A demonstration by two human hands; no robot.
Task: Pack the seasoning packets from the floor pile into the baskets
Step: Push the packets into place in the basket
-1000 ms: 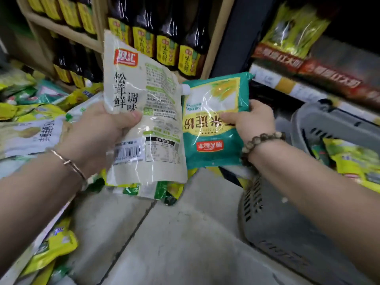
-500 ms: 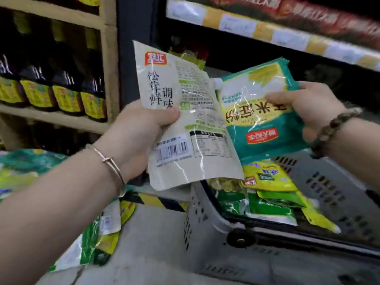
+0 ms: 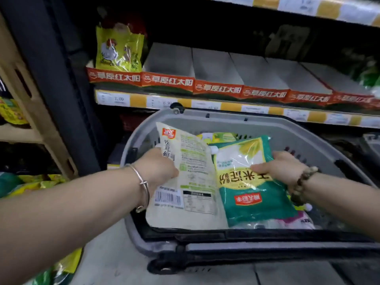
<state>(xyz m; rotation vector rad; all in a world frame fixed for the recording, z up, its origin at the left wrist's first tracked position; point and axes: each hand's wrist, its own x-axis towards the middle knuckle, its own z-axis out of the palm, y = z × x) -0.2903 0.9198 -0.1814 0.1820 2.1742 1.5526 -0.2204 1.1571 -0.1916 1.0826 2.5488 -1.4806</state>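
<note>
Nearest, at 7 o'clock, part of the pile [image 3: 39, 185] of green and yellow seasoning packets lies on the grey floor [image 3: 115, 260]. At 5 o'clock the black handle [image 3: 205, 254] is folded down along the near rim of the grey basket [image 3: 226, 118].

Above that rim both hands reach in over the basket's opening. The left hand [image 3: 158, 167], wearing a silver bangle [image 3: 141, 186], has its fingers curled round the left edge of a cream packet [image 3: 191, 194] with a barcode and a red logo. The right hand [image 3: 281, 171], wearing a bead bracelet [image 3: 302, 182], pinches a teal packet [image 3: 250, 190], thumb across its yellow face, fingers hidden behind it. The two packets sit side by side, edges overlapping, within the basket walls. Whether they rest on the load below cannot be told. More packets lie in the basket under and behind them.

Beyond the far rim, at 12 o'clock, a shelf's price strip [image 3: 185, 103] runs across beneath red-fronted trays [image 3: 168, 81]. In the leftmost tray, at 11 o'clock, one yellow packet [image 3: 119, 50] stands upright.
</note>
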